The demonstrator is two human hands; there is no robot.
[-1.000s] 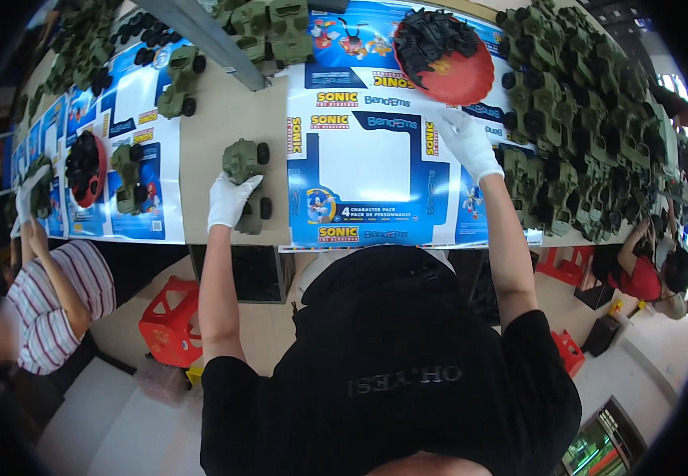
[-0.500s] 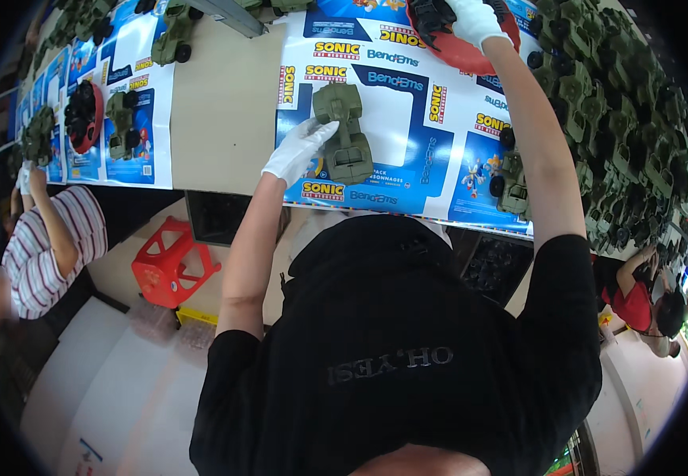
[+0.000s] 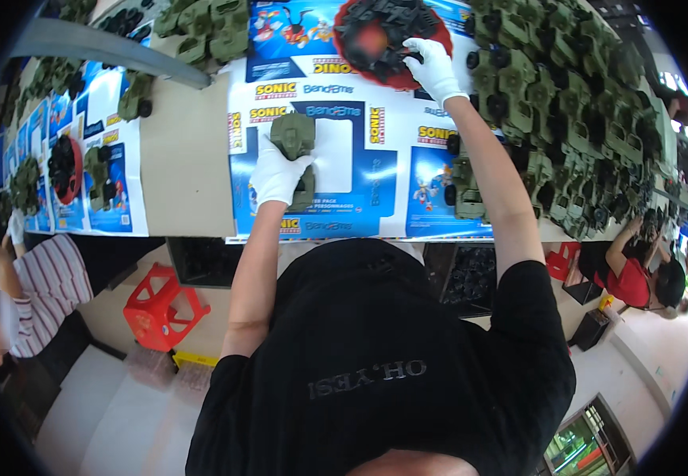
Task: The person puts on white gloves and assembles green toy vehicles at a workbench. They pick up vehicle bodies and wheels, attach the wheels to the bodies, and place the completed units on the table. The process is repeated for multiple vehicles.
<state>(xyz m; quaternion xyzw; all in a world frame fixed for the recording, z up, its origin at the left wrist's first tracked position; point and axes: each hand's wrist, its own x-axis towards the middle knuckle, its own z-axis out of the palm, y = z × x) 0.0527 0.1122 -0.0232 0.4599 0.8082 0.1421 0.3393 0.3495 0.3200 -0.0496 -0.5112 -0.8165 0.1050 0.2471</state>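
An olive-green toy vehicle (image 3: 293,133) lies on the printed sheet in front of me. My left hand (image 3: 279,173), in a white glove, is wrapped over its middle and hides part of it. Farther off and to the right, my gloved right hand (image 3: 433,70) is at the edge of a round red tray (image 3: 383,78) heaped with black parts (image 3: 391,28). Thumb and fingers are pinched together beside the parts. Whatever sits between those fingertips is too small to make out.
Many green toy vehicles (image 3: 550,103) crowd the table's right side, and more (image 3: 205,32) stand at the back left. A grey metal bar (image 3: 122,51) crosses the upper left. A red stool (image 3: 161,309) stands below. Co-workers sit at far left (image 3: 46,278) and far right (image 3: 629,278).
My left hand has shifted from the vehicle's side to over its middle. My right hand has drawn back from deep in the tray to its near right edge. The whole view has shifted.
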